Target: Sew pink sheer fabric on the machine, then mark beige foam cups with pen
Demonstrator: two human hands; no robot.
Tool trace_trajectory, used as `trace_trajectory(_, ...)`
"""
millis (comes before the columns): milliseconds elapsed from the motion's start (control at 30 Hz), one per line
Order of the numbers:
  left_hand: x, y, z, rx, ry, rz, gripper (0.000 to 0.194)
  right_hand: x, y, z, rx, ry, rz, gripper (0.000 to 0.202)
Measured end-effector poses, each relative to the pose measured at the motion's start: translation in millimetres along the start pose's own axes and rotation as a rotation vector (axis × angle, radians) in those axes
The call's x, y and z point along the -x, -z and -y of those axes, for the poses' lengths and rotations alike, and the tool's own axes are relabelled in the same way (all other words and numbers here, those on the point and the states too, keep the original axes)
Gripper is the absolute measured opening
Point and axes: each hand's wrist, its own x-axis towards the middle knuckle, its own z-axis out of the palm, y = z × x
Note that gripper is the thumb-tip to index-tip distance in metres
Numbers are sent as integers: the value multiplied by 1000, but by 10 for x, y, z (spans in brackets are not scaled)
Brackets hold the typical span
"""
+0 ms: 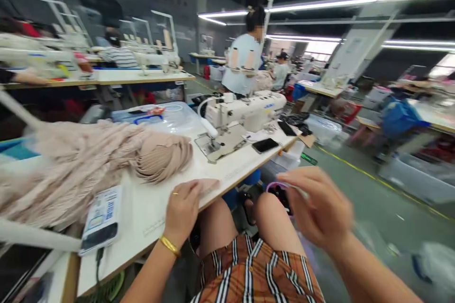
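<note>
My left hand [183, 206], with a ring and a gold bangle, rests at the table's front edge. Its fingers are closed on a small beige fabric piece [210, 183] lying flat on the white tabletop. Raised off the table over the right side of my lap is my right hand [322, 206], blurred, with thumb and fingers drawn together. A thin greyish bit shows between them, too smeared to name. Beyond my left hand stands a white sewing machine [245, 109]. Beside it lies a gathered bundle of pleated beige fabric [163, 156], joining a larger heap on the left.
A phone [265, 145] lies right of the machine, with another dark phone [286, 128] behind it. A white control box [102, 218] with a cable sits at the table's left. A clear plastic bin [170, 113] stands behind. A person in light blue [240, 66] stands beyond the machine.
</note>
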Motion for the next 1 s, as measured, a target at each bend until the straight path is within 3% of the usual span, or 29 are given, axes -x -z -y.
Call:
trace_trajectory(100, 152, -40, 74, -43, 58, 192, 31, -119, -754, -251, -151, -65, 215, 27)
trace_trajectory(200, 204, -34, 47, 34, 110, 219, 27, -91, -1445, -464, -201, -108, 326, 26)
trace_trajectory(333, 210, -6, 7, 111, 217, 172, 27, -92, -1970, -652, -248, -102, 464, 38)
trace_trajectory(533, 219, 41, 25, 127, 358, 141, 27, -122, -2206, -714, -291, -152, 611, 35)
trace_trajectory(700, 217, 32, 90, -15, 211, 190, 52, 3, -2205, -472, -441, -161, 661, 43)
trace_trajectory(833, 191, 27, 89, -76, 292, 257, 31, -167, -2181, -523, -688, -133, 869, 30)
trace_trajectory(1000, 108, 154, 22, -200, 397, 213, 29, -560, -2338, -846, -590, -42, 758, 23)
